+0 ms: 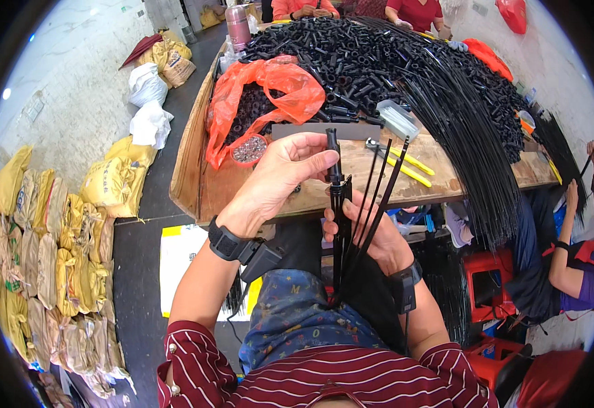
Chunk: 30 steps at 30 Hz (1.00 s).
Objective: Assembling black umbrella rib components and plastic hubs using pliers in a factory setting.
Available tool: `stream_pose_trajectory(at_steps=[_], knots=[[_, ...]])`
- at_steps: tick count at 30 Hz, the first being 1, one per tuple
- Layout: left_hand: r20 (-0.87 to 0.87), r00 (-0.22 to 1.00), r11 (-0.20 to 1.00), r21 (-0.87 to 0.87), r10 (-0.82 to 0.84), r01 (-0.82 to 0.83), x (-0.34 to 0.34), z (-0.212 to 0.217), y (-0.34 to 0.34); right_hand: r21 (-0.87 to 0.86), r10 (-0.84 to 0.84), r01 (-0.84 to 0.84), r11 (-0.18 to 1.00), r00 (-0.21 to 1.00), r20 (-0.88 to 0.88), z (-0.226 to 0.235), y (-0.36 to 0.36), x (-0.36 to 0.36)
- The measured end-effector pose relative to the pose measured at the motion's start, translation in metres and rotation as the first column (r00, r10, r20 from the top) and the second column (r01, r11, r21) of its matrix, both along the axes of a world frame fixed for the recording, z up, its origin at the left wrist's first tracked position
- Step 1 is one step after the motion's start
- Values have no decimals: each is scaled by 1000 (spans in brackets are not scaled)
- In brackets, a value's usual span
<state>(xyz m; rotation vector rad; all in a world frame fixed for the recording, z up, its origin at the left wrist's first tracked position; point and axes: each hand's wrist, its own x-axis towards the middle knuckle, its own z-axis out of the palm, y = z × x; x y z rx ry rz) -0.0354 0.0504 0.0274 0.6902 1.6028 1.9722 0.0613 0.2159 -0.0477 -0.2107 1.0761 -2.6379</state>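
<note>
Over the near edge of the wooden surface (pixel 439 178), my left hand (pixel 280 178) pinches a short black tube (pixel 332 153) upright between thumb and fingertips, seated on top of a bundle of thin black rods (pixel 343 231). My right hand (pixel 378 234) is closed around that bundle just below, a few rods fanning out toward the surface. The rods run down to my lap. Behind, a great heap of black tubes (pixel 351 61) covers the far half of the surface, with an orange plastic bag (pixel 276 88) of tubes at its left edge, yellow-handled pliers (pixel 405 163) near the front, and long black rods (pixel 467 129) draped over the right side.
</note>
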Motion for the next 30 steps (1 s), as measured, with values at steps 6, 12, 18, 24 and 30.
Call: stream_pose_trajectory(at_steps=[6,12,18,24,30], knots=[[13,1000,994,107,19,-20,6,3,1,-46,13,-14,999,1000,-25,-4,2,0],[-54,998,998,57,44,-40,12,5,2,-53,44,-46,998,998,-39,-4,1,-2],[-137,990,998,-51,22,-29,17,5,2,-32,52,-54,998,998,-43,-5,0,-1],[-110,994,999,53,-2,8,13,3,1,-30,64,-66,997,997,-46,0,-1,-1],[-105,993,998,36,-53,57,14,4,-2,-41,80,-83,996,995,-61,-4,-1,-2]])
